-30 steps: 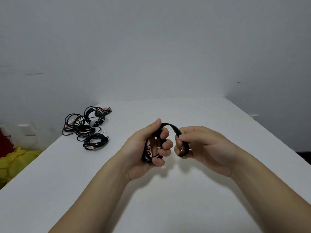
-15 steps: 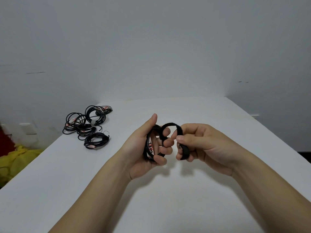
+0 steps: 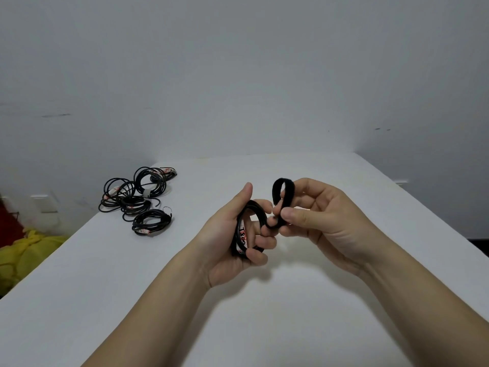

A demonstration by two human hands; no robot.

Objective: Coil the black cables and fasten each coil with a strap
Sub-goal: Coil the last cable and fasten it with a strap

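The left hand (image 3: pixel 230 247) curls its fingers round a small coil (image 3: pixel 258 211) of black cable above the table (image 3: pixel 264 327), clamping the turns so they cannot spring apart. The right hand (image 3: pixel 322 218) pinches the strap (image 3: pixel 275 193) just beside the coil, its loop standing up, likely ready to wrap. Other cables (image 3: pixel 137 197) lie far left.

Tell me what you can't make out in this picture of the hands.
Head view, strap: its ends are hidden behind the right hand, so whether it circles the coil is unclear.
Head view, label on the coil: partly covered by the left hand; unreadable in full.
Head view, cable pile: too small to count.
Head view, yellow thing: cut off by the left edge.
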